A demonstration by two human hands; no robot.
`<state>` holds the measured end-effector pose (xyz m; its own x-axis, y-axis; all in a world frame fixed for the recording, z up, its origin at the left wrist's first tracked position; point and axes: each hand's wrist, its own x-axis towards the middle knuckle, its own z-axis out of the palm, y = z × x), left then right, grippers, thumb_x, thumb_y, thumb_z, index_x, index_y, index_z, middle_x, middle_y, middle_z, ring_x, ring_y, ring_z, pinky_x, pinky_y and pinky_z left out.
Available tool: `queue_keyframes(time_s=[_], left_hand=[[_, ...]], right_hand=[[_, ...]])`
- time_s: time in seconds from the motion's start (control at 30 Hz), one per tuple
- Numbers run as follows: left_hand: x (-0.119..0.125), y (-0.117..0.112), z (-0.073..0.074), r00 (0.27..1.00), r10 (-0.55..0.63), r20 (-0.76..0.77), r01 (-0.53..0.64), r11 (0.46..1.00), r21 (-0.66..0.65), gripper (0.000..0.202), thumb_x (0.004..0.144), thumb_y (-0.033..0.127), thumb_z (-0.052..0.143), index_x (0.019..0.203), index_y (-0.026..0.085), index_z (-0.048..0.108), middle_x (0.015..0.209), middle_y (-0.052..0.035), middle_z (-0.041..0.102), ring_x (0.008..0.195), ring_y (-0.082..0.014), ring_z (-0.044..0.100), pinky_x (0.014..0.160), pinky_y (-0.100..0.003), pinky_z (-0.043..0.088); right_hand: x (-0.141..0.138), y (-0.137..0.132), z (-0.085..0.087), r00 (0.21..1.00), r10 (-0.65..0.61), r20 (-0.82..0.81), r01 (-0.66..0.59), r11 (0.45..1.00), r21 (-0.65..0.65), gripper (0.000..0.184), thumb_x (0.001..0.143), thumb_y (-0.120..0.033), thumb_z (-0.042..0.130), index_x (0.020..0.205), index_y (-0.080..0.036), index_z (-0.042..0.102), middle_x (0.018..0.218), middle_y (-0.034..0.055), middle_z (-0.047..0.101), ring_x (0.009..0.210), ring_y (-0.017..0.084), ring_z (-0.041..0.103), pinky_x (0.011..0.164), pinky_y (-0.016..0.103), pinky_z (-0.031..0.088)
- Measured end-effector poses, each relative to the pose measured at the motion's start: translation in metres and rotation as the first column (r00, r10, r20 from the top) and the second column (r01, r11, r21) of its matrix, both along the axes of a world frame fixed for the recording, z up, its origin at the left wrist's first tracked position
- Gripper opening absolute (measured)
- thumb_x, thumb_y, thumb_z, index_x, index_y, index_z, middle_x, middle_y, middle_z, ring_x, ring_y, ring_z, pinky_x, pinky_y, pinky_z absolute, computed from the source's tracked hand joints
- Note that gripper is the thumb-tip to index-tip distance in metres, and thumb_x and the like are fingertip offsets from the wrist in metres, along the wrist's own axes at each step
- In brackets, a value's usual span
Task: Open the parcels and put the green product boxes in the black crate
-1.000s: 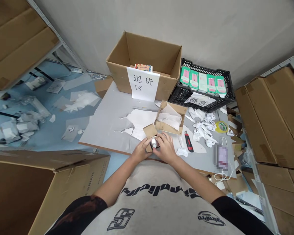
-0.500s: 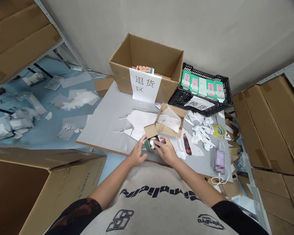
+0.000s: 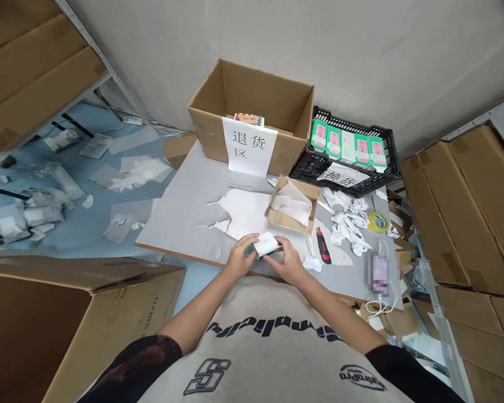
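Grey board [image 3: 180, 224] lay beneath a light, stiff small box [image 3: 266, 244], gripped at both ends by left hand [image 3: 240, 258] and right hand [image 3: 288, 260].

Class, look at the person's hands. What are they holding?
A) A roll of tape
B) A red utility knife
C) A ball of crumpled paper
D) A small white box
D: the small white box is held between the left hand and the right hand.
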<state>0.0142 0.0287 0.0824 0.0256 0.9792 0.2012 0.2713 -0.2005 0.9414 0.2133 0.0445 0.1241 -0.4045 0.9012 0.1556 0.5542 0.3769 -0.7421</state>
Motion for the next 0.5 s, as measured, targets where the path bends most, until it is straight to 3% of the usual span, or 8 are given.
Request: queue_keyframes(time_s=[0.1, 0.23, 0.37, 0.5], left_hand=[[-0.004, 0.001, 0.003, 0.998, -0.034, -0.053, 0.036, 0.998, 0.047, 0.025, 0.089, 0.015, 0.053, 0.110, 0.023, 0.063, 0.128, -0.0089, 0.063, 0.123, -0.0215, 0.058, 0.106, -0.044, 0.046], [-0.010, 0.001, 0.010, 0.990, -0.099, -0.097, 0.103, 0.994, 0.035, 0.034, 0.083, 0.011, 0.054, 0.114, 0.022, 0.062, 0.134, -0.0099, 0.059, 0.127, -0.0230, 0.054, 0.109, -0.045, 0.044], [-0.014, -0.001, 0.013, 0.970, -0.181, -0.160, 0.188, 0.982, 0.031, 0.048, 0.076, 0.019, 0.068, 0.123, 0.022, 0.057, 0.142, -0.0127, 0.050, 0.133, -0.0278, 0.048, 0.111, -0.047, 0.041], [-0.013, 0.001, 0.008, 0.964, -0.187, -0.189, 0.200, 0.979, 0.047, 0.052, 0.076, 0.033, 0.077, 0.123, 0.022, 0.057, 0.141, -0.0135, 0.049, 0.131, -0.0286, 0.049, 0.109, -0.046, 0.044]], right_hand=[[0.001, 0.005, 0.009, 0.998, 0.058, 0.011, -0.058, 0.998, 0.026, 0.059, 0.087, -0.035, 0.066, 0.141, -0.026, 0.045, 0.133, 0.0137, 0.052, 0.117, 0.028, 0.058, 0.094, 0.044, 0.055], [0.006, 0.012, 0.012, 0.981, 0.177, 0.080, -0.184, 0.979, 0.092, 0.030, 0.091, -0.027, 0.060, 0.121, -0.027, 0.065, 0.138, 0.0119, 0.046, 0.112, 0.024, 0.059, 0.094, 0.042, 0.055], [0.010, 0.015, -0.002, 0.976, 0.170, 0.135, -0.193, 0.965, 0.177, 0.025, 0.094, -0.027, 0.058, 0.116, -0.026, 0.069, 0.132, 0.0120, 0.053, 0.108, 0.023, 0.060, 0.091, 0.040, 0.056], [0.013, 0.013, -0.019, 0.972, 0.130, 0.196, -0.181, 0.946, 0.269, 0.025, 0.095, -0.029, 0.057, 0.115, -0.028, 0.071, 0.128, 0.0115, 0.059, 0.106, 0.023, 0.060, 0.090, 0.040, 0.056]])
